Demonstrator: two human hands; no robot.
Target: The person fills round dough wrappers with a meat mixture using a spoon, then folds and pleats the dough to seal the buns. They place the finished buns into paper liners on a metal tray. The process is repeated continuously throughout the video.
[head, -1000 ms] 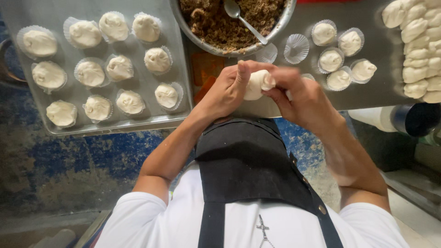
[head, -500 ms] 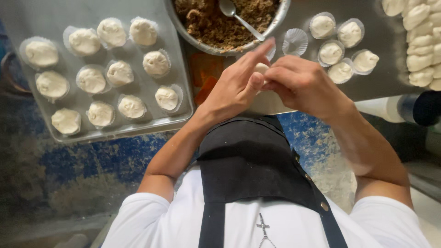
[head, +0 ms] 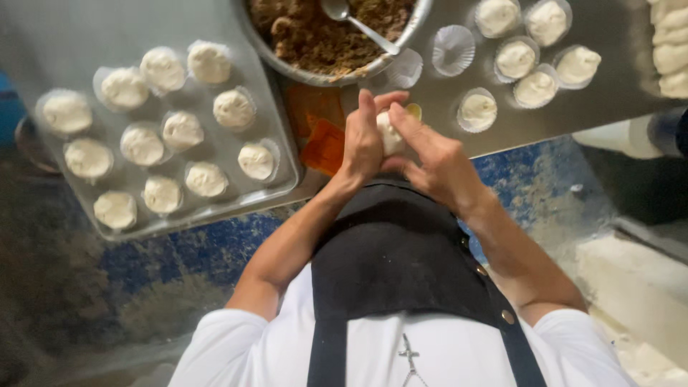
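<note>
Both my hands meet over the front edge of the steel table, cupped around one small white dough ball point(head: 390, 135). My left hand point(head: 362, 140) wraps it from the left with fingers pointing up. My right hand point(head: 437, 154) presses on it from the right, its fingers curled over the top. Just beyond them stands a metal bowl point(head: 297, 68) of brown minced filling with a spoon point(head: 356, 23) resting in it. Most of the dough ball is hidden between my palms.
A metal tray point(head: 276, 154) at the left carries several dough balls in paper cups. More filled cups point(head: 516, 61) and two empty paper cups point(head: 453, 49) sit at the right, with stacked dough pieces point(head: 670, 50) at the far right. Orange wrappers point(head: 322, 140) lie by the bowl.
My hands shifted slightly and closed tighter around the dough ball; my left fingers, spread half a second ago, now lie against it. The view also moved a little.
</note>
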